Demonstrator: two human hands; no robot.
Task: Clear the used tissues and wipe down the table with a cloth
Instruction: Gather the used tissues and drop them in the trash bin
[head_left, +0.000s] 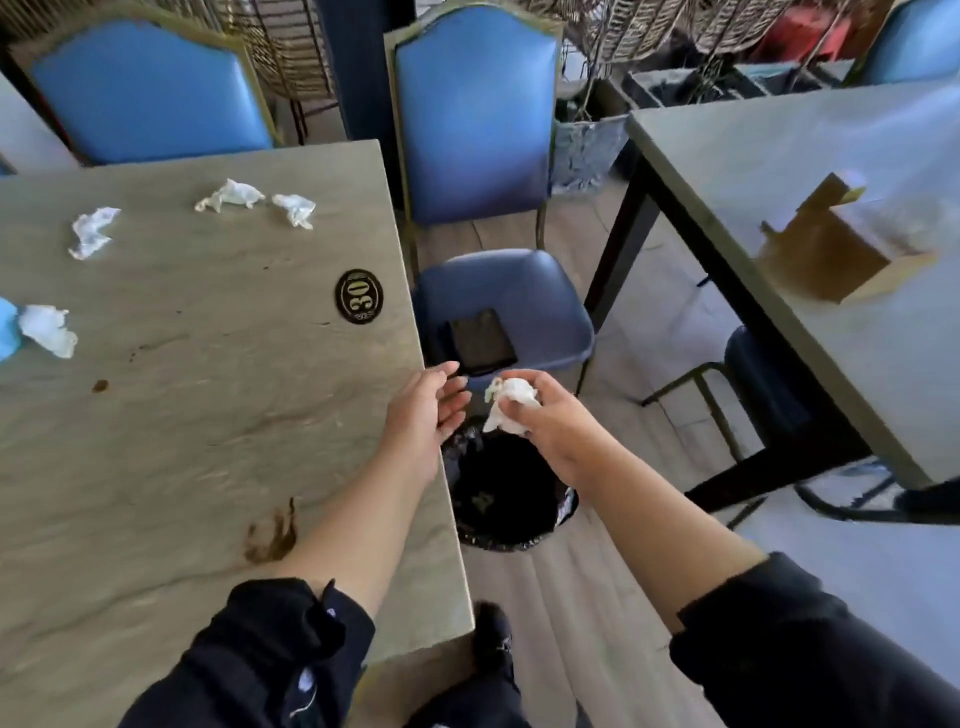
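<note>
My right hand (550, 421) grips a crumpled white tissue (511, 402) above a bin with a black liner (506, 493) that stands on the floor beside the table. My left hand (423, 413) hovers open at the table's right edge (431, 374), fingers relaxed and holding nothing. Several used tissues lie on the grey table: one at the far left (91, 232), two near the back (231, 195) (296, 209), and one at the left edge (49, 330) beside a blue cloth (8, 327). Brown stains (272, 535) mark the tabletop near my left forearm.
A black oval number plate (359, 296) reading 30 sits on the table. Blue chairs (475, 114) (145, 88) stand behind it, one with a dark phone (480, 340) on its seat. A second table (779, 171) at the right carries a wooden tissue box (831, 244).
</note>
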